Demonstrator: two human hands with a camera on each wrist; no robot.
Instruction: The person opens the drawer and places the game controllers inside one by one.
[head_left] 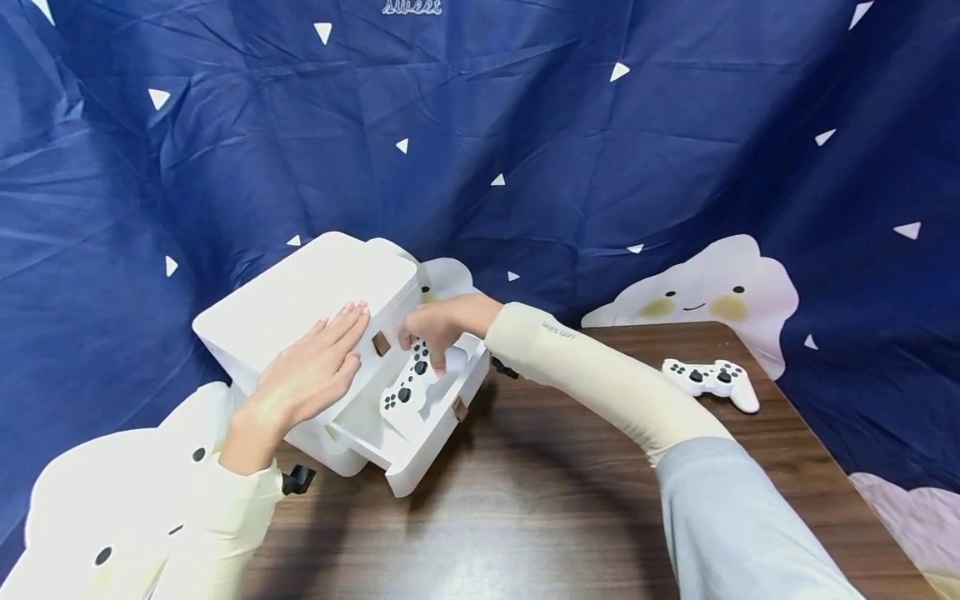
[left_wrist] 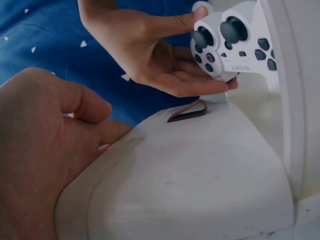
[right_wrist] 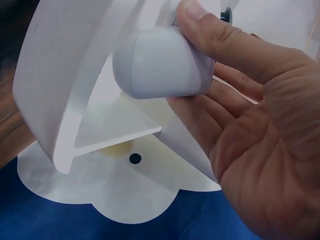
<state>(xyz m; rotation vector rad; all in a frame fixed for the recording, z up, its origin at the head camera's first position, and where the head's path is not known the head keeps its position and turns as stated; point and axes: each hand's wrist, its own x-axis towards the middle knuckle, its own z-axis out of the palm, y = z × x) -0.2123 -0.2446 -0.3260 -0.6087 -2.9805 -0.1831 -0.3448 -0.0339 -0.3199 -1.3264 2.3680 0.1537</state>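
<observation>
A white game controller [head_left: 405,398] with black thumbsticks sits within the pulled-out lower drawer [head_left: 431,454] of a white cabinet [head_left: 307,287]. My right hand [head_left: 441,323] reaches into the drawer from above and grips one end of that controller. In the right wrist view, thumb and fingers close round a rounded grip of the controller [right_wrist: 160,62]. My left hand [head_left: 318,371] rests with straight fingers on the cabinet's top near its front edge. The left wrist view shows the left hand [left_wrist: 45,135] along the cabinet's edge, beside a brown pull tab [left_wrist: 187,111].
A second white controller [head_left: 712,379] lies on the dark wooden table [head_left: 540,508] at the right. Brown tabs mark the upper drawer and the open drawer's front. Behind hangs a blue cloth [head_left: 525,108] with white triangles and cloud faces.
</observation>
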